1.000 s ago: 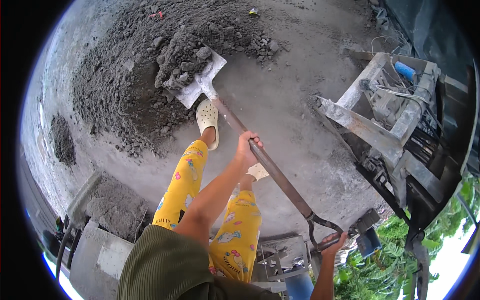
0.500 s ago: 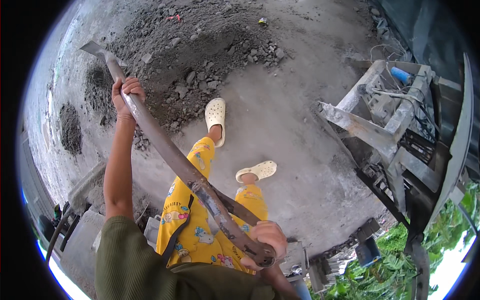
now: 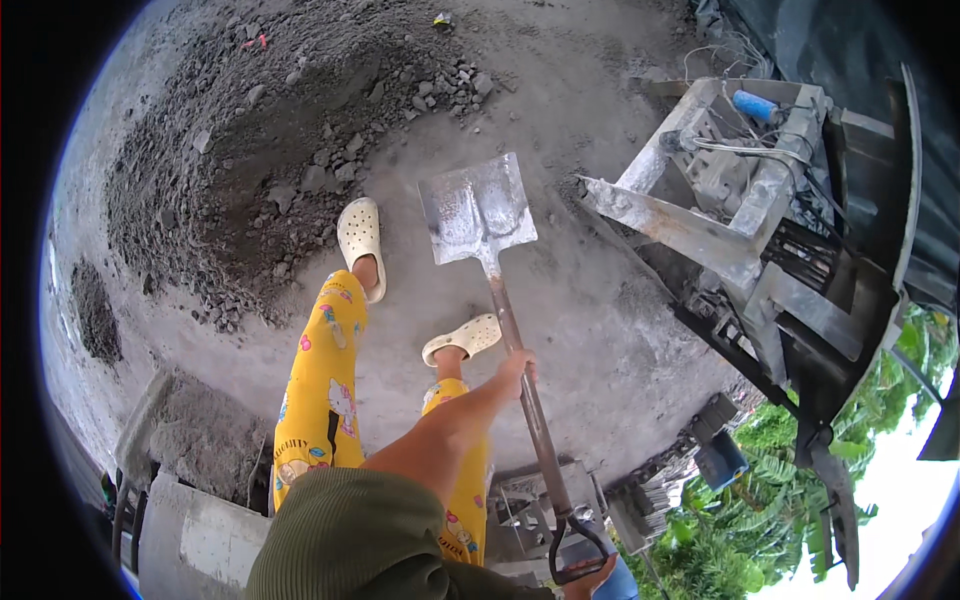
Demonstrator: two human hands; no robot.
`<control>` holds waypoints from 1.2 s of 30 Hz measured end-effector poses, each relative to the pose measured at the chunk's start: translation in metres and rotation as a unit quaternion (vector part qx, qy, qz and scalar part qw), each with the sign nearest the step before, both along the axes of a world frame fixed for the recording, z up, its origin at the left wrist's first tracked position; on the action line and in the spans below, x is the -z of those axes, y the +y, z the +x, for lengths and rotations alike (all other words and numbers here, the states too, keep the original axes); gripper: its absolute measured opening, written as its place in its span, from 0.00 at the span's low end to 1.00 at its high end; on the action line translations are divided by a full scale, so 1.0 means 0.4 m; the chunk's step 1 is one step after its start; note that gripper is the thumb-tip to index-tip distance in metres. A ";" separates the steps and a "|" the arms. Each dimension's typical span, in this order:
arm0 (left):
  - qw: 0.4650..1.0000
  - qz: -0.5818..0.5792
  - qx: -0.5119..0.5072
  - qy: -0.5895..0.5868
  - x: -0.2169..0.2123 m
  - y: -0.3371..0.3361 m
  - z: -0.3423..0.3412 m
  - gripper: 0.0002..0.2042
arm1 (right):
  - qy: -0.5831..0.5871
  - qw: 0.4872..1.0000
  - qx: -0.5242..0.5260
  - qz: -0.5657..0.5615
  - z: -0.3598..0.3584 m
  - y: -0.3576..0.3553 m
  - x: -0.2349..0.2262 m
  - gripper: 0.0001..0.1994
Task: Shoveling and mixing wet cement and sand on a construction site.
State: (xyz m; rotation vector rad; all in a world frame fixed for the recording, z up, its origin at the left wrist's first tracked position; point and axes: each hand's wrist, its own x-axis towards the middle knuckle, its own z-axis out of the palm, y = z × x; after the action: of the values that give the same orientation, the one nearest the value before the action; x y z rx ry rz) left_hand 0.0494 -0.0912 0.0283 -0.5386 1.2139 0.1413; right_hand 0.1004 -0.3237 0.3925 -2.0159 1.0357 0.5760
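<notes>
A square-bladed shovel [image 3: 537,410] points away from me, its metal blade [image 3: 480,208] held right of the dark heap, with no load on its scuffed grey face. My left hand [image 3: 518,372] wraps the middle of the brown shaft, the bare forearm reaching across my body. At the lower edge, my right hand [image 3: 592,580] grips the dark D-shaped handle [image 3: 578,550]; its fingers show only in part. A heap of dark sand and stones [image 3: 240,170] lies ahead to the left.
A rusty metal frame machine [image 3: 740,190] with a blue cylinder and cables stands at the right. My cream clogs [image 3: 360,240] are on the dusty concrete ground [image 3: 600,370]. A grey trough of sandy material [image 3: 200,430] sits lower left. Green plants [image 3: 760,510] grow lower right.
The shovel has swung from the heap on the left across to the right, and its blade face now shows. My left arm has crossed over my body. The view has shifted too.
</notes>
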 end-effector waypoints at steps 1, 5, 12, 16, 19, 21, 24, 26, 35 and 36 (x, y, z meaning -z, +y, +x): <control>1.000 -0.020 0.023 0.006 -0.017 -0.013 0.058 0.05 | -0.005 1.000 0.008 -0.011 0.015 -0.010 -0.037 0.24; 0.998 -0.030 0.045 0.041 0.012 0.043 0.169 0.06 | 0.028 0.999 -0.007 -0.031 0.138 0.086 0.009 0.25; 0.984 0.053 -0.166 -0.046 0.206 0.608 0.233 0.04 | -0.087 0.973 -0.207 -0.060 0.447 0.617 0.313 0.25; 0.952 0.081 -0.266 -0.127 0.209 0.831 0.202 0.05 | -0.087 0.948 -0.292 0.086 0.491 0.857 0.316 0.23; 0.948 0.099 -0.281 -0.112 0.164 0.857 0.155 0.05 | -0.134 0.949 -0.278 0.061 0.427 0.886 0.285 0.23; 0.952 0.087 -0.272 -0.111 0.149 0.817 0.108 0.05 | -0.115 0.948 -0.285 0.085 0.419 0.823 0.280 0.23; 0.965 0.071 -0.245 -0.059 0.076 0.723 0.002 0.05 | -0.093 0.959 -0.264 0.051 0.356 0.747 0.240 0.23; 0.970 0.060 -0.236 -0.028 0.017 0.687 -0.129 0.05 | -0.062 0.957 -0.270 0.091 0.284 0.675 0.231 0.22; 0.948 0.194 -0.244 0.068 -0.230 0.674 -0.631 0.06 | -0.023 0.895 -0.369 0.249 -0.125 0.452 0.212 0.23; 0.942 0.216 -0.250 0.053 -0.257 0.677 -0.669 0.06 | -0.041 0.866 -0.421 0.265 -0.138 0.447 0.231 0.23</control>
State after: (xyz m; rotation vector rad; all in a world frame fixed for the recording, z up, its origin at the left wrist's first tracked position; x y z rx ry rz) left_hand -0.2184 0.1797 0.1310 -0.4428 1.0834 0.8591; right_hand 0.0452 -0.1448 0.3003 -1.8749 -0.1405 1.0698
